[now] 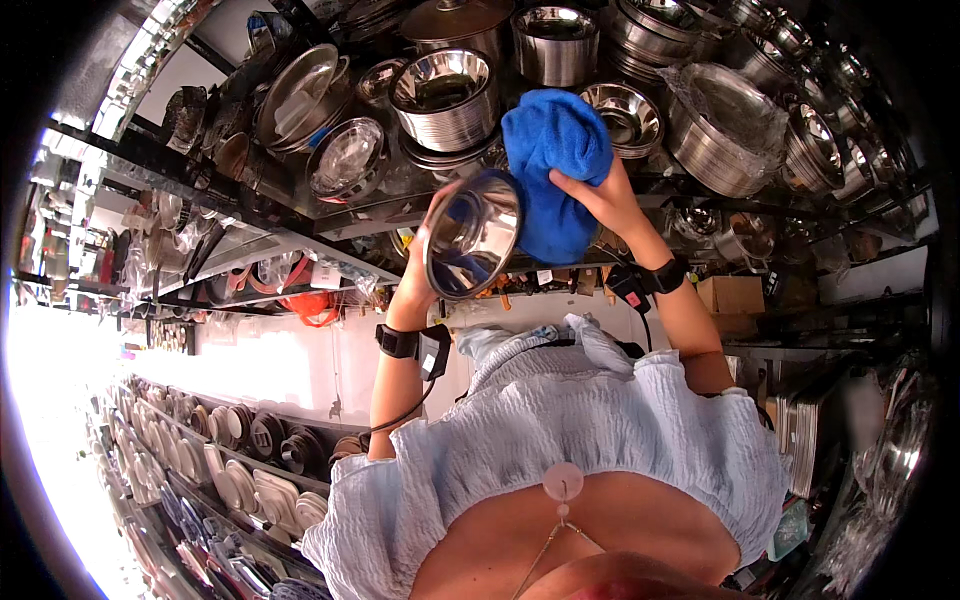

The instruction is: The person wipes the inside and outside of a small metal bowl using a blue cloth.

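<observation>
My left hand [420, 262] grips the rim of a shiny stainless steel bowl [474, 234], which is tilted with its hollow side towards me. My right hand [600, 196] holds a bunched blue cloth [556, 150], thumb over its front, just right of the bowl. The cloth hangs down beside the bowl's rim; whether the two touch is hard to tell. Behind them, a stack of steel bowls [444, 112] stands on the shelf, and a smaller group of steel bowls [626, 124] sits to the right of the cloth.
The metal shelf [360, 217] carries plastic-wrapped steel dishes [720, 127], a deep steel container stack [555, 49] and a lidded pot [454, 26]. Below, a cardboard box [731, 294] stands at the right. Racks of plates [236, 484] run along the lower left.
</observation>
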`<state>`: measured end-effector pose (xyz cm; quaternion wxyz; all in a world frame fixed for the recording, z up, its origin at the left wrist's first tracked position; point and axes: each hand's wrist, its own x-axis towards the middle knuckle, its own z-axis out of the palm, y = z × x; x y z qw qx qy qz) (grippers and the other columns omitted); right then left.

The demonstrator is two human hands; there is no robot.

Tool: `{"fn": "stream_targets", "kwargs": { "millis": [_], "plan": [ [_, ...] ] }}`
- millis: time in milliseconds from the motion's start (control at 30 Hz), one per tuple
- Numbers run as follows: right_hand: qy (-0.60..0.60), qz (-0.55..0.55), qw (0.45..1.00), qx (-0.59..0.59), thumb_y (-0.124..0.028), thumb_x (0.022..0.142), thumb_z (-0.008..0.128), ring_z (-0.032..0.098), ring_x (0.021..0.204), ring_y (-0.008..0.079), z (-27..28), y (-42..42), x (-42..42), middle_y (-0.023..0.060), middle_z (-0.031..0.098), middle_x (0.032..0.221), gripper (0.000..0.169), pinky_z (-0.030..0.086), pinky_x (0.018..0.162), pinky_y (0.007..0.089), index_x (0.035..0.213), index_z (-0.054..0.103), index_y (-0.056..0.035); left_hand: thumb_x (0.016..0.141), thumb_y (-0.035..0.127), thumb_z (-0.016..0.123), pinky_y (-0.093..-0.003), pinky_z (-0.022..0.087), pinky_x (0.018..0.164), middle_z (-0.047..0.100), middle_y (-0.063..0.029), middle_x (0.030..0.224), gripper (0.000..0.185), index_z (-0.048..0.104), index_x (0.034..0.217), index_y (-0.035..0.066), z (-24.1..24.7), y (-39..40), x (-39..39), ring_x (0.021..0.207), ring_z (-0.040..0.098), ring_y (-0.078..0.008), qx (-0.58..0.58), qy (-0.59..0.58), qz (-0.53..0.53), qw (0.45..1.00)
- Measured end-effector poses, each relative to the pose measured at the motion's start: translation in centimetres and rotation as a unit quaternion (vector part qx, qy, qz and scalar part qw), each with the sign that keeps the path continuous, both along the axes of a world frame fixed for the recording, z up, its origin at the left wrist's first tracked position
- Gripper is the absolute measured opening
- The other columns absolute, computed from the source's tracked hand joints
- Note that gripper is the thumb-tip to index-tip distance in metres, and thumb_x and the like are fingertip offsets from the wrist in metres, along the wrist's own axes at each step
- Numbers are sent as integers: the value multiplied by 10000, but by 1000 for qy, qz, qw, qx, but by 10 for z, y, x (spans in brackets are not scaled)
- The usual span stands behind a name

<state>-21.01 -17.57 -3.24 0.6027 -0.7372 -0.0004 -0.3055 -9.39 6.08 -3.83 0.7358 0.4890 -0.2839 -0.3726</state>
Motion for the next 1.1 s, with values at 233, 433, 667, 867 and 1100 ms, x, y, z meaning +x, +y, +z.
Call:
{"fn": "stream_targets", "kwargs": {
  "millis": [233, 433, 667, 867, 1100],
  "plan": [
    [37, 53, 993, -99, -222, 663, 870, 575, 1146, 229, 2, 16, 5, 132, 597, 1249, 854, 434, 1007, 356, 1377, 441, -31, 733, 651, 690, -285, 388, 984, 524, -124, 1255, 948, 358, 1339, 2, -9, -8, 5, 1162, 514, -173, -14, -95, -122, 988],
    [-241, -174, 906, -301, -133, 687, 787, 635, 977, 357, 14, 16, 3, 168, 635, 1098, 512, 491, 875, 443, 1144, 582, -28, 943, 551, 480, -354, 335, 1069, 468, -143, 1382, 766, 353, 1418, -37, 7, -9, 3, 1272, 446, -214, 96, -141, 16, 985],
    [-288, -202, 806, -475, -158, 686, 719, 611, 1001, 328, 16, 15, -13, 89, 599, 1151, 404, 459, 881, 499, 1059, 591, -247, 1020, 372, 393, -417, 433, 1025, 562, -165, 1287, 514, 452, 1314, -45, -1, -17, 0, 1193, 554, -255, -14, 188, 2, 982],
    [-261, -171, 835, -453, -220, 708, 718, 590, 1085, 336, 1, 20, -11, 71, 588, 1204, 407, 424, 919, 513, 1093, 587, -251, 1017, 216, 413, -420, 444, 1017, 588, -158, 1249, 354, 491, 1234, -52, 17, -18, 1, 1157, 572, -255, -150, 212, 28, 965],
    [-211, -164, 820, -506, -244, 796, 638, 527, 1222, 253, -11, 38, -15, -23, 568, 1294, 320, 368, 991, 488, 1107, 639, -321, 1015, 187, 422, -375, 447, 995, 569, -123, 1263, 348, 444, 1314, 8, 31, -30, -17, 1146, 569, -222, -164, 131, 136, 968]
  ]
}}
